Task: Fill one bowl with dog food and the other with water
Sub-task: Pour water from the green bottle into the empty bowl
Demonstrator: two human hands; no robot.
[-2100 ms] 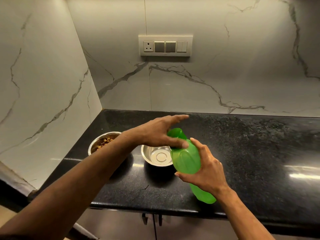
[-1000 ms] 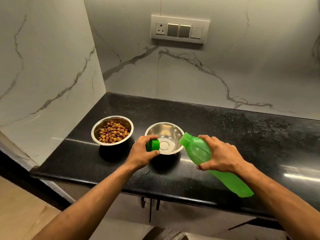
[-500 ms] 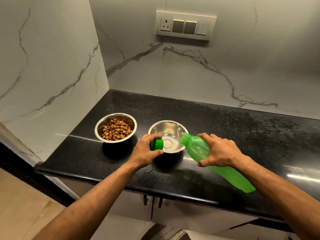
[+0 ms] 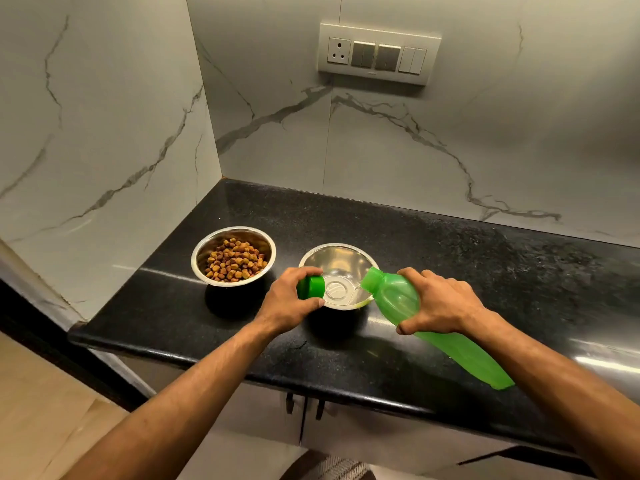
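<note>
Clamped around the middle of a green bottle point(image 4: 398, 299), the right hand point(image 4: 440, 303) holds it tilted, neck down and to the left, base raised toward the desk's near edge. The open mouth sits over the right rim of the empty bowl point(image 4: 337, 261), and a thin stream of water seems to run from it into the bowl, where a little water gathers near the bottom; the stream is faint and hard to make out. The left hand point(image 4: 287, 303) has its grip closed on the green cap point(image 4: 311, 287), thumb and fingers curled round it, just beside the left rim of that same bowl, touching or nearly touching it. Both steel bowls stand on the black desk point(image 4: 485, 271), near each other but apart. The food bowl point(image 4: 233, 256) stands to the left, closer to the corner where the marble walls point(image 4: 104, 133) meet, and holds a heap of brown kibble point(image 4: 235, 259). A switch plate point(image 4: 379, 53) is on the back wall above the bowls.
</note>
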